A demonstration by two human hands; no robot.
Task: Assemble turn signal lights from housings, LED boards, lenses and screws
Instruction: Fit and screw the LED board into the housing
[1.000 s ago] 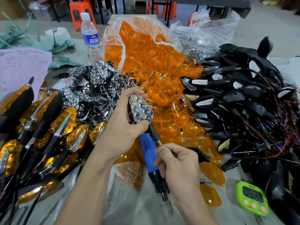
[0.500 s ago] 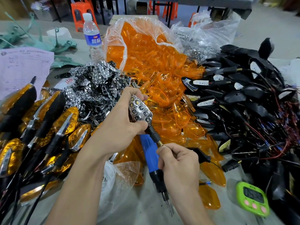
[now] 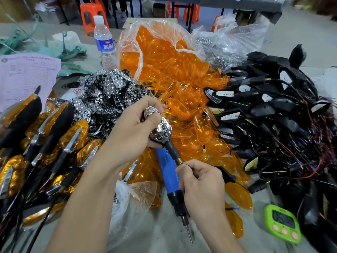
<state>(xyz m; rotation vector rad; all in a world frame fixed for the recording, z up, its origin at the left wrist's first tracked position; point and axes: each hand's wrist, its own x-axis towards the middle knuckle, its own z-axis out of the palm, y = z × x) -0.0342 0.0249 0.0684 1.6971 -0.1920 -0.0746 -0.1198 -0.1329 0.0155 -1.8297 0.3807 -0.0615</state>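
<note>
Hands are seen at the centre of the frame, above the grey table (image 3: 164,238). A half-built light (image 3: 162,132) is gripped in the left hand (image 3: 131,136), fingers curled round its body. Half a second ago the chrome face was fully shown; now it has been tilted toward the right of the frame and is crossed by the thumb near its upper end. The brass tip of the light's black stem (image 3: 172,149) is pinched between thumb and forefinger of the right hand (image 3: 200,181), as before. A blue screwdriver (image 3: 164,167) is laid under that hand, bit toward the lower edge; whether it is gripped by the hidden fingers cannot be told. Orange lenses (image 3: 182,99) are spilled from a clear bag above the hands, black housings (image 3: 273,110) are heaped at right, and chrome reflectors (image 3: 107,92) at upper left. A green timer (image 3: 282,223) is seen at lower right.
</note>
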